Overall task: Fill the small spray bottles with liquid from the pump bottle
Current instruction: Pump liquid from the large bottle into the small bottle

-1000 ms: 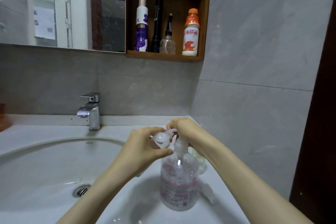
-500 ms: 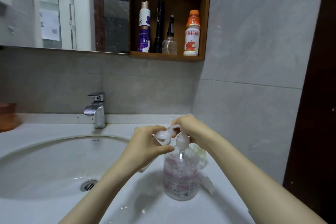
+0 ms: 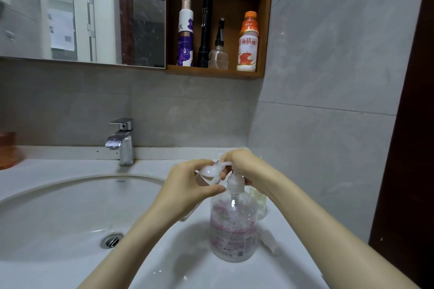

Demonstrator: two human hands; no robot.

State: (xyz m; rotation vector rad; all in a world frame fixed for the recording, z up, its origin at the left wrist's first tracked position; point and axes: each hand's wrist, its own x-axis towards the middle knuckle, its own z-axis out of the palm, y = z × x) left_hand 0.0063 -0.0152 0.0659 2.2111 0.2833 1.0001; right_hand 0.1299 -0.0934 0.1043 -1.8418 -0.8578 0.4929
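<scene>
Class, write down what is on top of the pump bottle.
The right hand sits on the pump bottle, fingers curled over its pump head. Its spout pokes out toward the small spray bottle the left hand holds. The head's top is hidden.

Grey-tiled washroom corner around my fingers (image 3: 185,171).

Beyond my fingers rises a back wall (image 3: 187,112) of large grey tiles. A side wall (image 3: 328,77) of the same tile stands close on their right and ends at a dark brown door edge (image 3: 413,148). High above them hangs an open wooden shelf (image 3: 216,74) holding a purple-and-white can (image 3: 185,37), a black torch (image 3: 205,33) and an orange-capped bottle (image 3: 247,47). A mirror (image 3: 82,12) runs leftward from it, reflecting a white door frame. Left of my fingers a chrome tap (image 3: 122,141) stands on the white counter (image 3: 58,166) behind an oval basin (image 3: 58,206), with its drain (image 3: 111,240) lower left. The light is soft and even.
</scene>
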